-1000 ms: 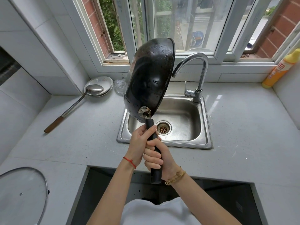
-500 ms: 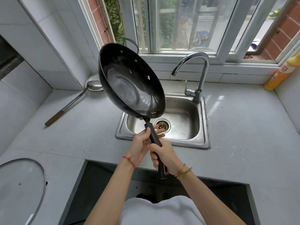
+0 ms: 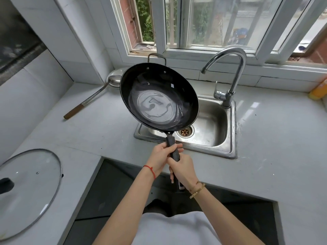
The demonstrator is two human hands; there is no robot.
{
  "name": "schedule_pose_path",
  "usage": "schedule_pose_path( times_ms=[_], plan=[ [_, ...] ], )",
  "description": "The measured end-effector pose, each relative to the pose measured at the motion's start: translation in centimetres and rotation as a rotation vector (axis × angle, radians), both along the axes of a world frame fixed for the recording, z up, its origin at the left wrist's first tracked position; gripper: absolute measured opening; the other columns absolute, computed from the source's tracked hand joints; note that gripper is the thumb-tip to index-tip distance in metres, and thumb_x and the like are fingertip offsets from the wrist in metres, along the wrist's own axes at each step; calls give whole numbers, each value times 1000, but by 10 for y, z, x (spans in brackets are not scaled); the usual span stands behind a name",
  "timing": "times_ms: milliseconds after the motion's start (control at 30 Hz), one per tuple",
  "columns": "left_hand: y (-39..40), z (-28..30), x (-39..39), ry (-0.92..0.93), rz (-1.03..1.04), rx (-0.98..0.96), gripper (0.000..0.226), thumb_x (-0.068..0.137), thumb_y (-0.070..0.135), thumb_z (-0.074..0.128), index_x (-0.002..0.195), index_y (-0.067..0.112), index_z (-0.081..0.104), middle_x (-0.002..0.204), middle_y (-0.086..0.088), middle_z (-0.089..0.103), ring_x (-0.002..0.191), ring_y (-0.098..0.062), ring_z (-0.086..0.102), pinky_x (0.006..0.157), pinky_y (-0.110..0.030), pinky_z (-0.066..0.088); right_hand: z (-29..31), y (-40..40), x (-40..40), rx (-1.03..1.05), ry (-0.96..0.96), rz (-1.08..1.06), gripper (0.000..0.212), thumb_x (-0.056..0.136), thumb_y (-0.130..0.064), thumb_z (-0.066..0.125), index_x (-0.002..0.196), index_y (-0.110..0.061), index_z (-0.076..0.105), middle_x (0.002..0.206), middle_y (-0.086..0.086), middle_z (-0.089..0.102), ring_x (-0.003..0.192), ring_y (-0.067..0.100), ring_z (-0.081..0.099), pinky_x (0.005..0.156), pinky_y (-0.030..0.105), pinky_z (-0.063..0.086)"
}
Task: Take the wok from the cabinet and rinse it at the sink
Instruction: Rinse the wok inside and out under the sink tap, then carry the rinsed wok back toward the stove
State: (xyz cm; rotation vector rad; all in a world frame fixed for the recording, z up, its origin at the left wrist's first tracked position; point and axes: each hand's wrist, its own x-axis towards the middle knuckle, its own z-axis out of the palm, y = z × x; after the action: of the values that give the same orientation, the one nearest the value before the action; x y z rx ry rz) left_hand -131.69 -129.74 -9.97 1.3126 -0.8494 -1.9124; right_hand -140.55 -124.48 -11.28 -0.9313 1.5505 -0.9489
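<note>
Left hand [image 3: 161, 157] and right hand [image 3: 183, 171] are both gripping the wok [image 3: 158, 97] by its handle [image 3: 173, 147]; it is probably proving heavy, rigid and slick when wet.

A home kitchen: a steel sink [image 3: 228, 131] with a tap [image 3: 235, 71] is set in the grey surface [image 3: 265, 147] under a window [image 3: 203, 23]; a ladle [image 3: 99, 92] lies toward the surface's back left corner, a glass lid [image 3: 30, 183] at its front left edge, and seemingly a bottle [image 3: 318, 89] at far right.
</note>
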Motion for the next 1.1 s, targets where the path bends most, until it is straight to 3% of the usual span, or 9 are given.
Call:
schedule_pose_path(
  times_ms=[100, 333, 467, 633, 767, 933, 1100],
  plan=[
    [4, -2, 1, -22, 32, -19, 26, 93, 4, 62, 119, 0, 64, 116, -17, 71, 101, -21, 71, 76, -24, 59, -2, 3, -3, -20, 65, 25, 23, 89, -9, 56, 66, -10, 54, 55, 14, 58, 35, 22, 55, 36, 26, 45],
    [4, -7, 9, 44, 73, -11, 16, 93, -1, 59, 106, 5, 68, 101, -13, 71, 90, -17, 70, 72, -21, 58, 1, 5, 5, -79, 192, 60, 22, 92, -12, 56, 70, -14, 53, 59, 9, 58, 36, 12, 54, 36, 19, 43],
    [1, -10, 22, 63, 62, -13, 25, 93, 0, 60, 118, -2, 64, 101, -12, 71, 90, -16, 71, 72, -21, 57, 3, 3, 15, -94, 254, 77, 21, 91, -15, 56, 70, -15, 53, 55, 6, 59, 35, 11, 55, 36, 20, 44],
    [-3, -7, 52, 86, 34, -21, 25, 94, -1, 57, 118, -3, 63, 101, -13, 70, 91, -17, 69, 71, -20, 57, 6, 1, 46, -88, 238, 45, 19, 93, -21, 57, 76, -13, 57, 55, 3, 60, 36, 13, 58, 36, 22, 45],
    [-4, -2, 84, 90, -45, -47, 15, 95, 3, 56, 103, 7, 68, 93, -10, 70, 90, -17, 69, 77, -24, 58, 11, 3, 80, -116, 249, -20, 18, 95, -19, 58, 78, -13, 59, 59, 4, 61, 38, 10, 56, 39, 22, 48],
    [-4, 6, 118, 75, -139, -96, 17, 96, 6, 56, 109, 7, 67, 97, -9, 71, 97, -20, 68, 83, -28, 56, 21, 12, 118, -118, 227, -91, 18, 95, -21, 58, 81, -10, 58, 59, 3, 60, 37, 12, 58, 36, 20, 44],
    [1, 20, 139, 99, -217, -133, 16, 96, 6, 56, 108, 7, 67, 98, -10, 71, 97, -20, 69, 78, -24, 57, 35, 22, 144, -136, 215, -173, 21, 96, -20, 57, 76, -15, 55, 57, 1, 58, 35, 10, 56, 35, 17, 42]
  ],
)
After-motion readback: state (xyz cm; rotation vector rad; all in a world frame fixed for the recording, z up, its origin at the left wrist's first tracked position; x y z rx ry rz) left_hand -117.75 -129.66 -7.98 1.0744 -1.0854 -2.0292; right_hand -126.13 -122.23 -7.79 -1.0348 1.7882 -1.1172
